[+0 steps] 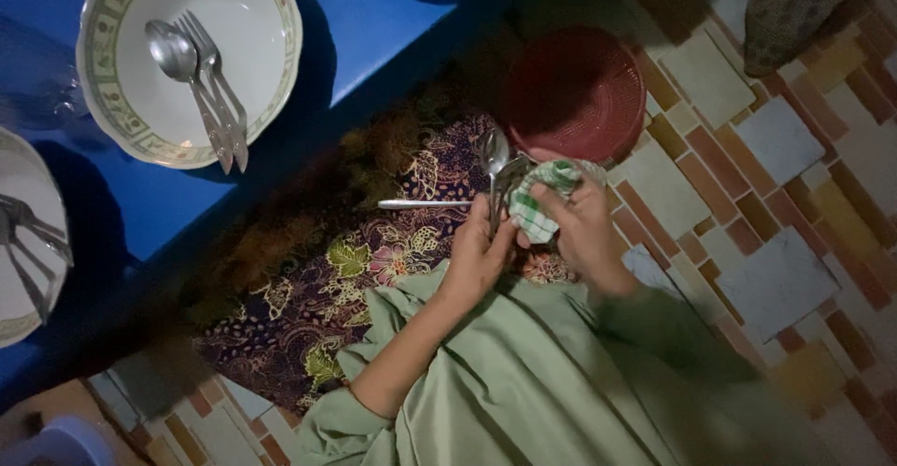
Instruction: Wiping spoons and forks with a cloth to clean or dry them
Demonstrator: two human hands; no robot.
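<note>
A person in a pale green garment is sitting beside a blue worktop [392, 18], the left hand [476, 261] pinching the handles of a shiny metal spoon [493, 153] and other cutlery held upright over a floral patterned skirt [308, 289], while the right hand [584, 228] is pressing a green-and-white checked cloth [537, 200] against them; the wiping appears to be under way, calling for a steady grip as the cloth is drawn along each piece

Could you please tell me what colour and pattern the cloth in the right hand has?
The small checked cloth is green and white, seen in the head view.
</note>
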